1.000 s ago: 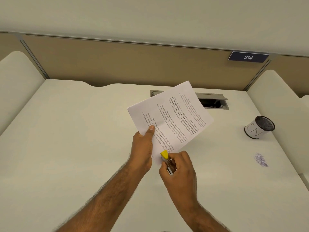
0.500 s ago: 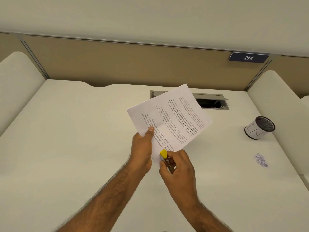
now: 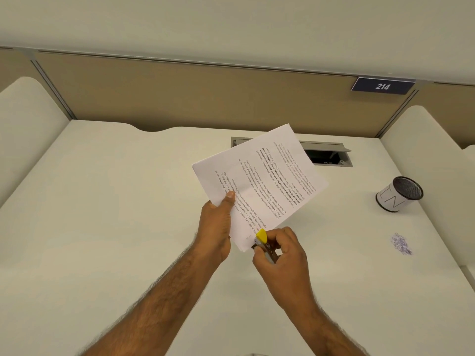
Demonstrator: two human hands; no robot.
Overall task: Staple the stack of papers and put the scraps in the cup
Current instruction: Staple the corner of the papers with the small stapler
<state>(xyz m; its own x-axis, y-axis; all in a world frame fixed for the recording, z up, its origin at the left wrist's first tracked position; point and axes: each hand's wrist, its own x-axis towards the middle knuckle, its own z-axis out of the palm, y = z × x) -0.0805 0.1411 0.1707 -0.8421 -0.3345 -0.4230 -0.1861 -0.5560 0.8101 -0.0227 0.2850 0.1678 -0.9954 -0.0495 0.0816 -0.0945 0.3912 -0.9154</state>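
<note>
Moved: stapler (image 3: pixel 264 244), a little to the right, now at the near corner of the stack of papers (image 3: pixel 259 176).
Hands: left hand (image 3: pixel 216 227) pinches the stack, tilted above the desk (image 3: pixel 115 227), thumb on top; right hand (image 3: pixel 282 255) grips the yellow-tipped stapler. Also: cup (image 3: pixel 397 195) upright at far right; scraps (image 3: pixel 401 244) nearer, apart from it.

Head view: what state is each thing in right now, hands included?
stack of papers: lifted off the desk, tilted, pinched at one edge by the left hand.
stapler: gripped in the right hand, yellow nose at the stack's near corner.
cup: on the desk at right, apart from both hands.
scraps: lying on the desk, outside the cup.
cable hatch: lid raised.
</note>
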